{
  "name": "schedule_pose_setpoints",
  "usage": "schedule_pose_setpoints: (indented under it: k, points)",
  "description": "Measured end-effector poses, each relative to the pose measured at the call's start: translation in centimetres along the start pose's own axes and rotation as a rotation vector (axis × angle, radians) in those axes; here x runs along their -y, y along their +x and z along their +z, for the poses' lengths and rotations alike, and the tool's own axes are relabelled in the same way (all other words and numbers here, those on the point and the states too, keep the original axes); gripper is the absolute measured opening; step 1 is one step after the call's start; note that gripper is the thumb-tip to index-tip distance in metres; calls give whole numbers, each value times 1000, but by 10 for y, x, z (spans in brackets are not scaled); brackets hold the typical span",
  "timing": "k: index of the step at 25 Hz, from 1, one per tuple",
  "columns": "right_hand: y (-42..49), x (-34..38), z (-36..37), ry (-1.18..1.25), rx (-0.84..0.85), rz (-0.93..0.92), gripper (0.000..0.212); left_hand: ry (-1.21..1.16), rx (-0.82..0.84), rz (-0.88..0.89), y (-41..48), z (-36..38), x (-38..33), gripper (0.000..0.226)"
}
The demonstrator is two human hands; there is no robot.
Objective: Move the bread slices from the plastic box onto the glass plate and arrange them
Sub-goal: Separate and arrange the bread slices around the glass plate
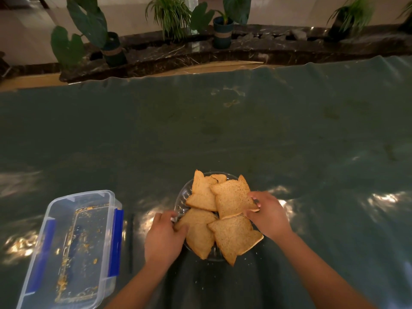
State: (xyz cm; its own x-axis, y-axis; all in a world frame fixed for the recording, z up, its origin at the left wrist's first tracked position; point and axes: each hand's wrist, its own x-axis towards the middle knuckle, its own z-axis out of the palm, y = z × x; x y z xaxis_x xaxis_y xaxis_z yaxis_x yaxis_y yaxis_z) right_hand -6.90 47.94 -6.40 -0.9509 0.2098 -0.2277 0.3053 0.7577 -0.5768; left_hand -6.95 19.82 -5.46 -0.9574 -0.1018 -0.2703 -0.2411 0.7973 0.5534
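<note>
Several brown bread slices [231, 198] lie overlapping on a round glass plate [181, 200] near the front middle of the table. My left hand [163, 238] rests at the plate's left side, fingers gripping the near-left slice [199, 233]. My right hand [268, 212] pinches the right edge of the top right slice. The clear plastic box [73, 248] with blue clips stands at the front left, holding only crumbs.
A glossy dark green cloth [223, 134] covers the table. A thin dark stick [131, 241] lies between the box and the plate. Potted plants [223, 30] stand on a dark marble ledge beyond the table's far edge.
</note>
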Motion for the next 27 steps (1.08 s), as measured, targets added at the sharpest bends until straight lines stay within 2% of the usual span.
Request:
schedule_pose_setpoints:
  k: [5, 9, 12, 13, 16, 18, 20, 23, 27]
  points:
    - [4, -5, -2, -177, -36, -186, 47, -46, 1, -72, -8, 7, -5, 57]
    - [-3, 1, 0, -148, -92, -140, 39, -112, 0, -120, -5, 9, -10, 47]
    - [-17, 7, 0, -112, -202, -33, 12, -127, -19, -157, -1, 5, -7, 40]
    - [-21, 8, -1, -124, -183, 25, 11, -125, -15, -166, 0, 4, -6, 38]
    - [-34, 4, -3, -228, 23, 166, 27, -137, -1, -170, 1, 3, -3, 29]
    - [-40, 2, -1, -208, 102, 187, 23, -147, -34, -156, 4, 0, -4, 28]
    - [-43, 2, 1, -125, 101, 200, 20, -147, -67, -115, 10, -4, -4, 27]
    - [-46, 4, 5, -130, 91, 191, 29, -133, -83, -55, 22, -9, -3, 28]
    - [-49, 6, 11, -133, 137, 162, 35, -180, -99, -98, 38, -7, 1, 30]
